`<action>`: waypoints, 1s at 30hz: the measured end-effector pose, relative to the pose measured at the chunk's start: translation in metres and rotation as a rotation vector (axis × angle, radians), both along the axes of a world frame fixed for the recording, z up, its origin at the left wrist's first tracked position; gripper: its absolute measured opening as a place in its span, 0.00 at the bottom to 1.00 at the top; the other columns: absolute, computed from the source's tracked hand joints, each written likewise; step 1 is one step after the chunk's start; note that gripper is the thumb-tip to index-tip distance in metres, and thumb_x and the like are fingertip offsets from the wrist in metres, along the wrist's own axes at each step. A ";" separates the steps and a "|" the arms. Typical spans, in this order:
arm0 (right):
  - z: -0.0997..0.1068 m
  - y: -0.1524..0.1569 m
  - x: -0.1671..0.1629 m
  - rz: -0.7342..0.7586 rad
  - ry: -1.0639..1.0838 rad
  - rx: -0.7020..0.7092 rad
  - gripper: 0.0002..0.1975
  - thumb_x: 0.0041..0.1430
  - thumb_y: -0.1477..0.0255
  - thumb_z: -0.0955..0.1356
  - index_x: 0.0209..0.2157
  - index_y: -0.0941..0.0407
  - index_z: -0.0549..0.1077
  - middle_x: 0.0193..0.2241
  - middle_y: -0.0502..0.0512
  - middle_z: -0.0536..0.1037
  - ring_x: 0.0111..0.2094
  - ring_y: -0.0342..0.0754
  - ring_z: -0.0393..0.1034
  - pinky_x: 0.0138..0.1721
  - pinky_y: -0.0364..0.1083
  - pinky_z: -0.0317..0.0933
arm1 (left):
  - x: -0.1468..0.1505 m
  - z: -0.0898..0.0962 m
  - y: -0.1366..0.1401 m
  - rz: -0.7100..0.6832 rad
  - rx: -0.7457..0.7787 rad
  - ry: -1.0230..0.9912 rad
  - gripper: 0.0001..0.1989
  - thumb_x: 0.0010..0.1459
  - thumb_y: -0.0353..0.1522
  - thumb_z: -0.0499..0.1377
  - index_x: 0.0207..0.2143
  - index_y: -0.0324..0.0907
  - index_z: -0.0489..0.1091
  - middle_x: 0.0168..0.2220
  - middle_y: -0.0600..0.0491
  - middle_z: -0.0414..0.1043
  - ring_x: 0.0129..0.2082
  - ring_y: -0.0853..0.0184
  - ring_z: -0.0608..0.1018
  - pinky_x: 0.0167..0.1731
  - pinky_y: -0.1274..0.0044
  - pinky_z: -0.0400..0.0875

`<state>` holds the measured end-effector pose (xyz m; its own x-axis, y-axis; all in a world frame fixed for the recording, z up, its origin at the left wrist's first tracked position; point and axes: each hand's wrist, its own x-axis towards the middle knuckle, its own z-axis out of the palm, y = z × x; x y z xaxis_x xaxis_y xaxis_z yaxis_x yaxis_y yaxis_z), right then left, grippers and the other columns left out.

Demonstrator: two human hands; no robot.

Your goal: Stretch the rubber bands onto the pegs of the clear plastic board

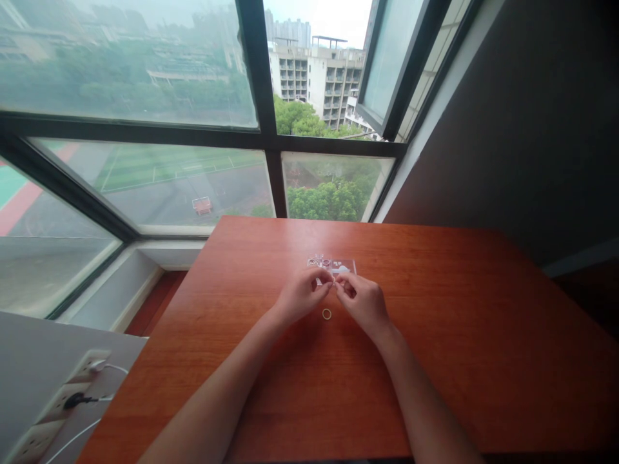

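My left hand (305, 291) and my right hand (362, 301) meet over the middle of the table, thumbs and fingertips pinched close together. Something small and pale shows between the fingertips, too tiny to name. Just beyond the hands lies a clear plastic box (352, 265), partly covered by my fingers. Small rings or bands (313, 261) sit in its left part, and a white shape is in its right part. Nearer to me, below the fingertips, a single yellowish ring (327, 314) lies flat on the wood.
The reddish-brown wooden table (474, 335) reaches to a dark-framed window (273, 138) at the back, with one pane swung outward. At lower left a wall carries power sockets (60, 401) with plugs and white cables. A dark wall (483, 129) rises on the right.
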<state>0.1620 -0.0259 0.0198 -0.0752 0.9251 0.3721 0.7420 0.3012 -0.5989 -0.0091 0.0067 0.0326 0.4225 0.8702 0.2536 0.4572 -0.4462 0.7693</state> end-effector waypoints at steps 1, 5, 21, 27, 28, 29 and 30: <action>0.000 0.000 0.000 0.001 -0.006 0.001 0.07 0.57 0.70 0.65 0.33 0.55 0.75 0.23 0.49 0.74 0.23 0.42 0.65 0.29 0.39 0.54 | 0.000 -0.001 0.000 0.001 0.009 0.007 0.04 0.54 0.28 0.57 0.29 0.39 0.72 0.26 0.55 0.71 0.24 0.73 0.67 0.27 0.81 0.61; -0.001 0.001 0.001 -0.013 -0.040 -0.008 0.07 0.58 0.69 0.65 0.33 0.54 0.75 0.24 0.49 0.75 0.24 0.42 0.66 0.30 0.40 0.54 | -0.002 -0.005 0.001 0.022 0.049 0.043 0.04 0.54 0.27 0.57 0.30 0.40 0.71 0.27 0.55 0.70 0.25 0.73 0.68 0.27 0.81 0.62; 0.003 -0.001 0.004 0.069 -0.304 -0.368 0.05 0.58 0.68 0.66 0.34 0.51 0.74 0.29 0.50 0.79 0.30 0.45 0.71 0.29 0.42 0.48 | -0.011 -0.001 0.007 0.073 0.080 0.046 0.04 0.55 0.27 0.56 0.30 0.40 0.71 0.29 0.54 0.72 0.27 0.71 0.70 0.29 0.80 0.64; 0.001 -0.001 0.002 0.065 -0.350 -0.362 0.05 0.58 0.68 0.66 0.31 0.52 0.73 0.28 0.50 0.79 0.30 0.46 0.71 0.27 0.42 0.46 | -0.011 -0.002 0.006 0.064 0.078 0.050 0.04 0.55 0.26 0.56 0.30 0.40 0.71 0.30 0.54 0.73 0.27 0.72 0.70 0.29 0.81 0.64; 0.002 -0.001 0.002 0.061 -0.339 -0.349 0.05 0.58 0.68 0.66 0.31 0.52 0.73 0.27 0.50 0.78 0.30 0.45 0.71 0.27 0.42 0.46 | -0.011 -0.002 0.006 0.062 0.080 0.052 0.04 0.55 0.26 0.56 0.31 0.40 0.71 0.30 0.54 0.73 0.27 0.72 0.70 0.29 0.81 0.64; 0.002 -0.001 0.002 0.055 -0.318 -0.331 0.04 0.58 0.68 0.66 0.31 0.52 0.73 0.27 0.49 0.78 0.29 0.45 0.70 0.27 0.42 0.47 | -0.010 -0.003 0.005 0.059 0.080 0.054 0.04 0.55 0.26 0.56 0.31 0.40 0.71 0.30 0.54 0.73 0.27 0.72 0.70 0.29 0.81 0.63; 0.002 -0.001 0.001 0.046 -0.288 -0.305 0.04 0.58 0.69 0.66 0.32 0.52 0.74 0.26 0.49 0.78 0.29 0.45 0.70 0.28 0.42 0.47 | -0.010 -0.002 0.004 0.054 0.079 0.057 0.04 0.55 0.27 0.56 0.31 0.40 0.71 0.31 0.54 0.72 0.27 0.72 0.70 0.28 0.81 0.63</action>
